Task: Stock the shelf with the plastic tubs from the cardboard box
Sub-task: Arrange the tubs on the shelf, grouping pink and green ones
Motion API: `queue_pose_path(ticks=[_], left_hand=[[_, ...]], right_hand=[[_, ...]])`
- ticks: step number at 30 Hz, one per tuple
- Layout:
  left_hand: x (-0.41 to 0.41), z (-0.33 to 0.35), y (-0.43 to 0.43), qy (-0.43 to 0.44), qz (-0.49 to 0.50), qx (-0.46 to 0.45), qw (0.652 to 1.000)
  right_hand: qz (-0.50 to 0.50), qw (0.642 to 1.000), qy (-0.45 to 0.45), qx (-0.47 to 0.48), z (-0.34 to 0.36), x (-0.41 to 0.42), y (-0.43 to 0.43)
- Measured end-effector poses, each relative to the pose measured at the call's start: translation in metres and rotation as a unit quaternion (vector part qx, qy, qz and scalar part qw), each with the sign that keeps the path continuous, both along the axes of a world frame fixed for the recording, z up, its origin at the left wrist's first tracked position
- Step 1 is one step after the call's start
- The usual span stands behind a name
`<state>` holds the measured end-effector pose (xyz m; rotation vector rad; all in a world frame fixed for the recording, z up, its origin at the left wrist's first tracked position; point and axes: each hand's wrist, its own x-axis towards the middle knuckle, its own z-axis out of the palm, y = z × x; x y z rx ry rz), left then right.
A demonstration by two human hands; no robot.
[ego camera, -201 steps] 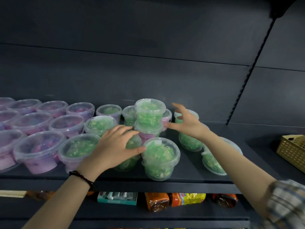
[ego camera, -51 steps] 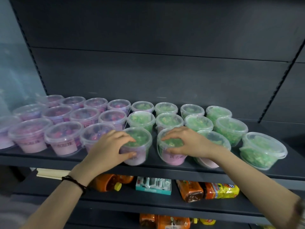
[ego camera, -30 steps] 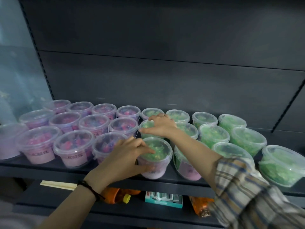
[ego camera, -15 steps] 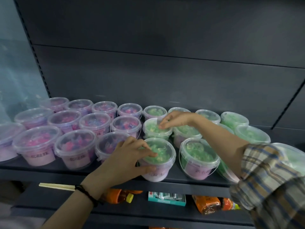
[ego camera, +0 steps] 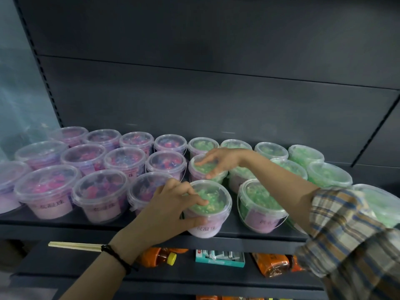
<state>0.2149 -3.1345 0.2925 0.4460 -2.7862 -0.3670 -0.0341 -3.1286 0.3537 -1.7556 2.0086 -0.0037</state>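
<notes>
- A dark metal shelf (ego camera: 65, 226) is seen filled three rows deep: pink tubs (ego camera: 47, 191) toward its left edge, green tubs (ego camera: 329, 174) toward its right.
- The front green tub (ego camera: 216, 198), at the front edge, is gripped by the left hand (ego camera: 171, 211).
- The second-row green tub (ego camera: 194, 172) is held at its lid by the right hand (ego camera: 218, 161).
- Stocking is judged nearly done, with only straightening left.
- The cardboard box is not in view.

Twelve pink tubs (ego camera: 46, 191); about twelve green tubs (ego camera: 259, 202).
</notes>
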Motion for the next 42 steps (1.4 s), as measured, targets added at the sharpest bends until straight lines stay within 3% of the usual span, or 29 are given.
queue_pose_path(ticks=[5,8,10,14,19,24,27,33,42], left_hand=[[-0.001,0.0,-0.001,0.004,-0.003,0.006,1.0],[-0.001,0.001,-0.001,0.004,-0.005,0.007,1.0],[-0.002,0.001,-0.001,0.007,-0.007,0.007,1.0],[0.0,0.001,-0.003,0.007,-0.006,-0.005,1.0],[-0.002,0.003,-0.004,0.018,-0.006,-0.021,1.0],[-0.011,0.003,-0.001,0.028,-0.013,-0.029,0.999],[-0.017,0.003,0.0,0.022,-0.02,-0.039,0.999],[-0.03,0.004,0.0,0.009,-0.023,-0.046,0.999],[-0.07,0.001,0.03,-0.022,-0.061,-0.078,0.995]], right_hand=[[-0.04,0.996,-0.085,-0.005,-0.002,-0.007,0.009],[-0.077,0.994,0.008,-0.081,-0.013,0.002,0.0],[-0.09,0.991,0.016,-0.098,-0.016,0.006,-0.004],[-0.053,0.996,-0.069,-0.035,-0.008,0.003,-0.004],[-0.005,0.999,-0.044,0.026,0.004,-0.005,0.0],[-0.044,0.991,-0.119,-0.03,0.01,-0.016,0.025],[-0.088,0.992,-0.081,-0.033,0.021,-0.039,0.051],[-0.076,0.989,0.023,0.126,0.028,-0.072,0.102],[-0.03,0.996,0.015,0.082,0.001,-0.071,0.111]])
